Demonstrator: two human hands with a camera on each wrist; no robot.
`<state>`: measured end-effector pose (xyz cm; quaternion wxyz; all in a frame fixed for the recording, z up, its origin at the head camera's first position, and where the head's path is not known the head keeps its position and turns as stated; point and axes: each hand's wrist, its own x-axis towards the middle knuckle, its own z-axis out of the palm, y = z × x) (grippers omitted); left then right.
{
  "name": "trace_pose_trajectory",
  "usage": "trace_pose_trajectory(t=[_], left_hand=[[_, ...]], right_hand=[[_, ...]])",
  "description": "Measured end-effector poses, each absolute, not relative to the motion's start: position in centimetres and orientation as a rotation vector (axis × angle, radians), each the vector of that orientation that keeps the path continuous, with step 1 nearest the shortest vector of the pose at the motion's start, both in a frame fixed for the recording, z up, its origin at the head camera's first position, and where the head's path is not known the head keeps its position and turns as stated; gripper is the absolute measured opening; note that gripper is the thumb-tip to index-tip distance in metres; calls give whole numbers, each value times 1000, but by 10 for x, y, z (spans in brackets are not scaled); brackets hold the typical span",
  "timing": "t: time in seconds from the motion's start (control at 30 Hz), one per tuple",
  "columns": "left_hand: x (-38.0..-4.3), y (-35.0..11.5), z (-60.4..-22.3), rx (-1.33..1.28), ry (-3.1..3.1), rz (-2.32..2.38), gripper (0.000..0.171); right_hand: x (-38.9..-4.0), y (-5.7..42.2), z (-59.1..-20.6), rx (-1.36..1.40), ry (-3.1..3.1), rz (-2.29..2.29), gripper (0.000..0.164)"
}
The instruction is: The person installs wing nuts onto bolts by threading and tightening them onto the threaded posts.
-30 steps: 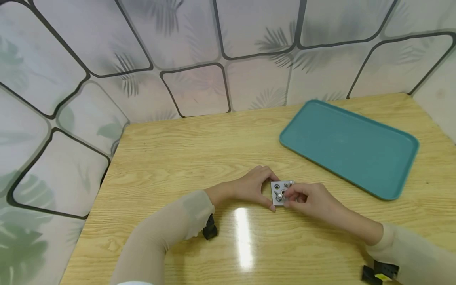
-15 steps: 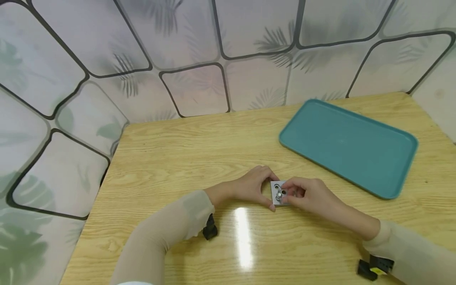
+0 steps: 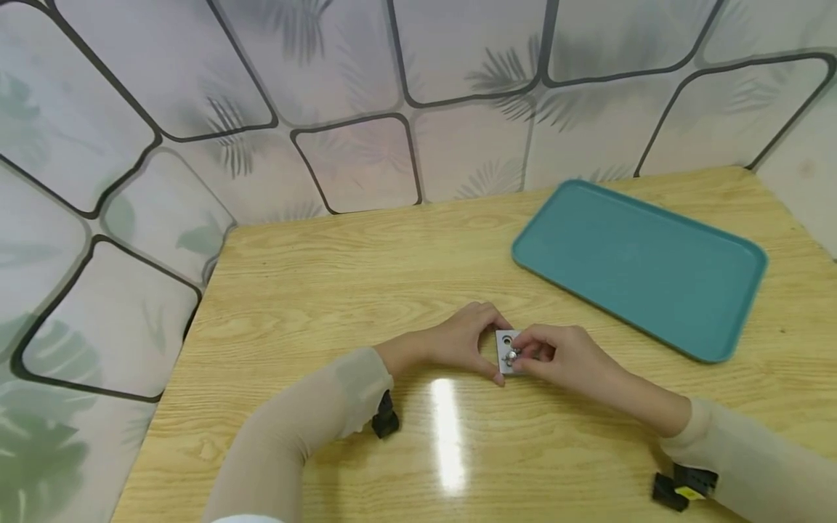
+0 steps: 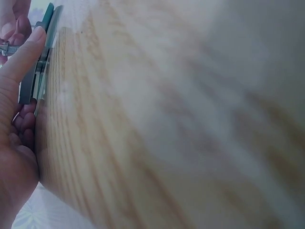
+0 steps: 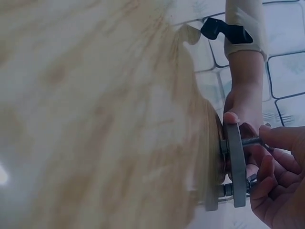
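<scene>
My left hand point(image 3: 459, 340) grips the plate point(image 5: 236, 160) by its edges, likely steadying it while my right hand point(image 3: 570, 354) pinches a bolt point(image 5: 250, 141).

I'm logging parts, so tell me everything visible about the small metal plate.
The small metal plate looks silver-grey and flat, straight along its left edge, and thick seen edge-on. Near its far left corner is a round hole; nearer the person, a wing nut. A threaded bolt stands out from its upper face. It lies roughly level over the table; the left hand grips its left end, and the right hand hides its right part.
</scene>
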<state>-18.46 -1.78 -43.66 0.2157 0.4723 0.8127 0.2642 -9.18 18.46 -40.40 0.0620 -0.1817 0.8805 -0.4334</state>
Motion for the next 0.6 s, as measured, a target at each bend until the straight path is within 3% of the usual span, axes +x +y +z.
trace_pose_trajectory(t=[0.6], left_hand=[[-185, -17, -437, 1310, 2260, 735, 71]], right_hand=[[-86, 188, -406, -593, 2752, -1296, 9]])
